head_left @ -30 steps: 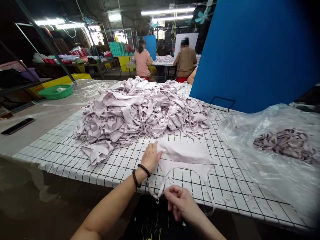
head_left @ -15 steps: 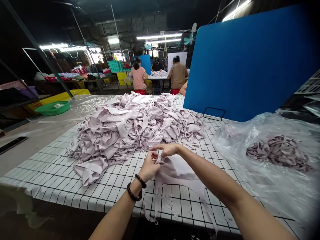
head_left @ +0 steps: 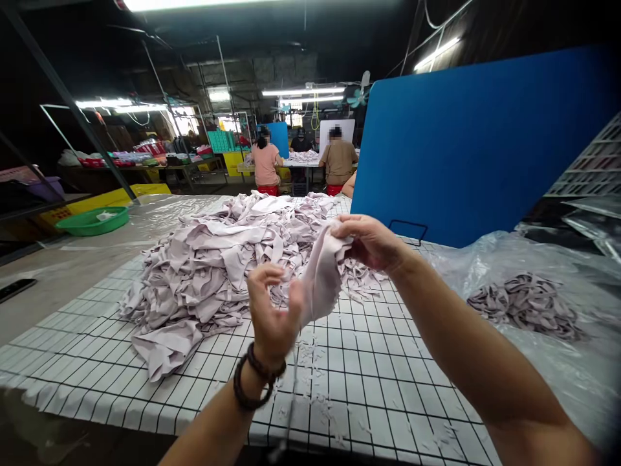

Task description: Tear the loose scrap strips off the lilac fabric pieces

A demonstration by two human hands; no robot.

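My right hand (head_left: 371, 243) pinches the top of a pale pink garment piece (head_left: 321, 278), which hangs from it in folds above the table. A thin strap trails down from the cloth toward the table's near edge. Close on the left, my left hand (head_left: 274, 310) has its fingers spread and curved, with the thumb near the cloth but gripping nothing that I can see. Two dark beaded bracelets (head_left: 252, 378) circle my left wrist. Behind both hands lies a large heap of similar pale pink garments (head_left: 208, 259).
Small scraps (head_left: 310, 382) litter the checked tablecloth (head_left: 388, 382). A tall blue board (head_left: 466, 142) stands at the right, near a clear plastic bag (head_left: 528, 369) with bundled cloth (head_left: 528, 304). A green basin (head_left: 92, 222) and a phone (head_left: 17, 289) lie left. People sit farther back.
My right hand has lifted the garment piece off the table, up and to the right. My left hand has let go of the cloth and spread its fingers.
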